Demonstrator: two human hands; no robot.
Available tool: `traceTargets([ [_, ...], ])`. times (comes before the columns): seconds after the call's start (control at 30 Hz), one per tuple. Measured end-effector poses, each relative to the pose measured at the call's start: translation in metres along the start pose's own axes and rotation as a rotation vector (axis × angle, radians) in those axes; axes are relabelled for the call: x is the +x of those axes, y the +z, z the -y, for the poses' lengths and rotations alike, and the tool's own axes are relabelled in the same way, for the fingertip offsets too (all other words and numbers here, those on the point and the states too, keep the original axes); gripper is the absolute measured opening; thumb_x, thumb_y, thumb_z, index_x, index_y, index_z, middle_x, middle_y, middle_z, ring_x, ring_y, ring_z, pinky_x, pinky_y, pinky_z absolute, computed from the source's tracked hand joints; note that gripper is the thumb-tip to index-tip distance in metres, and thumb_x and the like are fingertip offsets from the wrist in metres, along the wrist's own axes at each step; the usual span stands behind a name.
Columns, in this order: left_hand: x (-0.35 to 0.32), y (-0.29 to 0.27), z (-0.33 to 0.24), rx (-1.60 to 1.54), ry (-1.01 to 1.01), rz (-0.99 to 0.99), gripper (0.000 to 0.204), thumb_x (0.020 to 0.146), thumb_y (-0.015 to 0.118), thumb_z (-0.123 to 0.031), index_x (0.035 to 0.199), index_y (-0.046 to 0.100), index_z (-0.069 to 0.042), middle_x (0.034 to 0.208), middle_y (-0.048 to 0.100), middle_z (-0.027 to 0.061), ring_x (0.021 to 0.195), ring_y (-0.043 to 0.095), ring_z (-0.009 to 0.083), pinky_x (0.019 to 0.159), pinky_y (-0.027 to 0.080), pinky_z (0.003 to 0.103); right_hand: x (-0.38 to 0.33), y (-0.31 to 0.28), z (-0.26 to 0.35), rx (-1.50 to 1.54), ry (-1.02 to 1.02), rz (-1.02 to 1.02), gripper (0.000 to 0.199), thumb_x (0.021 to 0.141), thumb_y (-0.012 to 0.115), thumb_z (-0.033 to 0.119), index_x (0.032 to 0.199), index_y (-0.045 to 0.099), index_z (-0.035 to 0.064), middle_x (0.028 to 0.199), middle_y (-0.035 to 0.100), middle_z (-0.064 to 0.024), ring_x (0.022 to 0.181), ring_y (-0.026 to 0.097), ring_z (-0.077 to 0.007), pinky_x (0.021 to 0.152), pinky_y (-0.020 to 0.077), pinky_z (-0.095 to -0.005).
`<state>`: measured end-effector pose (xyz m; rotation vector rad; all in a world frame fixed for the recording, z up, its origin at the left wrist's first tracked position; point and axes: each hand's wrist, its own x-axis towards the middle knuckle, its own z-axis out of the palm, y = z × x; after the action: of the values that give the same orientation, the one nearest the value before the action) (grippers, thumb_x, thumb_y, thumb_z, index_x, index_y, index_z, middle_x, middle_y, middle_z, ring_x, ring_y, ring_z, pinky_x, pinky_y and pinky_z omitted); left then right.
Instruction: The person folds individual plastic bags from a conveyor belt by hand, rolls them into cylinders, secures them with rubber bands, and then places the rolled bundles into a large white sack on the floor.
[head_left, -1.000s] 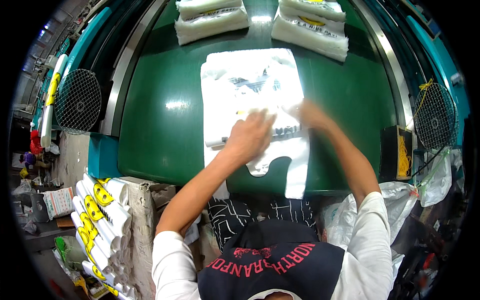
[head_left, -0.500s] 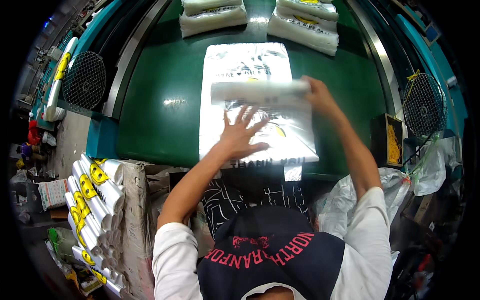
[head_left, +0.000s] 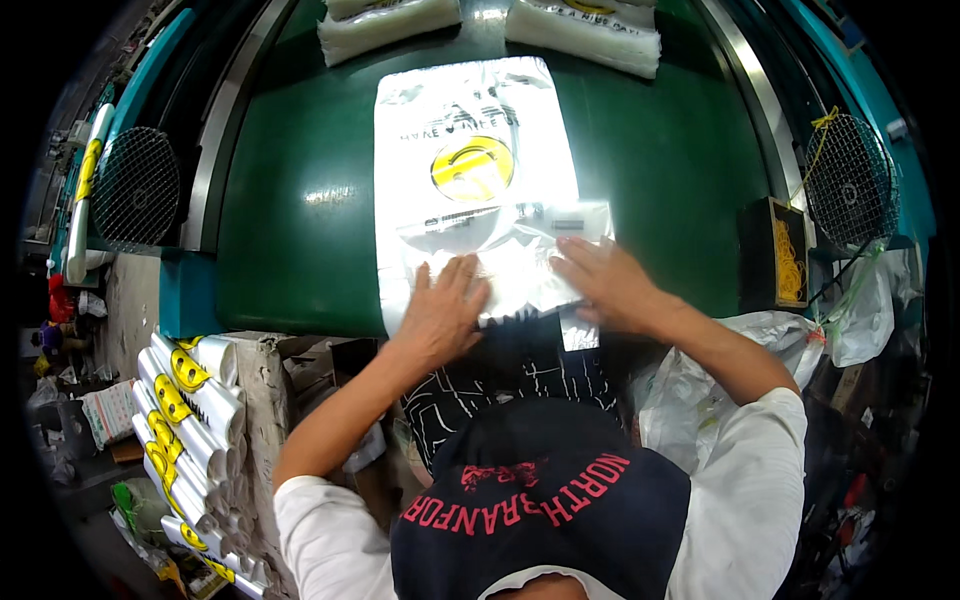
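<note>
A flat stack of white plastic bags [head_left: 540, 140] with a yellow smiley print lies on the green belt in front of me. Across its near part is a crumpled, semi-clear layer of plastic [head_left: 520, 222], folded over. My left hand [head_left: 442, 308] rests on the stack's near left part, fingers stretched out and holding nothing. On the near right part lies my right hand [head_left: 607, 284], its fingertips touching the folded plastic and its fingers apart. The stack's near edge is partly hidden by my hands.
Thick bundles of white bags [head_left: 395, 28] lie farther up the green belt [head_left: 290, 230]. A box of yellow rubber bands [head_left: 790, 262] stands at the right. Rolled smiley bags [head_left: 190, 410] are piled at the lower left. Mesh-guarded fans [head_left: 850, 195] flank the belt.
My right hand has come down and nearer from the stack's far part, where it held a blurred rolled fold. The smiley now shows. My left hand has drawn back toward me.
</note>
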<state>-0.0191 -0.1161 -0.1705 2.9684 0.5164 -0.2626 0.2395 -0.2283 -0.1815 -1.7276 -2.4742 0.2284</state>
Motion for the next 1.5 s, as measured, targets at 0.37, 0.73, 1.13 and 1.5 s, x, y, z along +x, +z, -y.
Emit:
traceTargets([
  [0.37, 0.09, 0.008, 0.035, -0.181, -0.132, -0.396, 0.054, 0.075, 0.068, -0.035, 0.117, 0.055, -0.003, 0.121, 0.049, 0.0185, 0.111, 0.046, 0.0347, 0.095, 0.035, 0.045, 0.089, 0.017, -0.082, 0.24, 0.394, -0.092, 0.038, 0.09, 0.05, 0.04, 0.082, 0.063, 0.0044, 0.072, 0.064, -0.0185, 0.072, 0.063, -0.0363, 0.066, 0.0492, -0.0464],
  [0.73, 0.091, 0.009, 0.035, -0.571, -0.474, -0.09, 0.072, 0.085, 0.051, -0.059, 0.093, 0.065, 0.011, 0.074, 0.064, 0.0265, 0.068, 0.063, 0.0365, 0.068, 0.048, 0.043, -0.205, -0.081, -0.182, -0.331, 1.226, -0.139, 0.026, 0.079, 0.065, 0.029, 0.088, 0.065, 0.0042, 0.091, 0.066, -0.0125, 0.087, 0.063, -0.0339, 0.071, 0.0502, -0.0447],
  [1.13, 0.048, -0.03, -0.073, -1.921, -0.291, -0.116, 0.046, 0.082, 0.066, -0.026, 0.114, 0.052, 0.004, 0.097, 0.065, 0.0089, 0.088, 0.064, 0.0173, 0.083, 0.052, 0.032, -0.23, -0.105, -0.155, -0.254, 0.919, -0.71, 0.016, 0.074, 0.07, 0.019, 0.08, 0.068, 0.0044, 0.119, 0.061, -0.0139, 0.096, 0.062, -0.0304, 0.08, 0.0496, -0.039],
  [1.5, 0.044, -0.039, -0.093, -1.767, 0.031, -0.112, 0.037, 0.084, 0.068, -0.027, 0.106, 0.063, 0.002, 0.09, 0.067, 0.0055, 0.081, 0.06, 0.0102, 0.074, 0.049, 0.024, -0.101, -0.05, -0.011, 1.454, 0.454, -0.518, 0.036, 0.084, 0.055, 0.009, 0.119, 0.05, -0.0003, 0.11, 0.058, -0.0153, 0.099, 0.058, -0.0291, 0.086, 0.0477, -0.0376],
])
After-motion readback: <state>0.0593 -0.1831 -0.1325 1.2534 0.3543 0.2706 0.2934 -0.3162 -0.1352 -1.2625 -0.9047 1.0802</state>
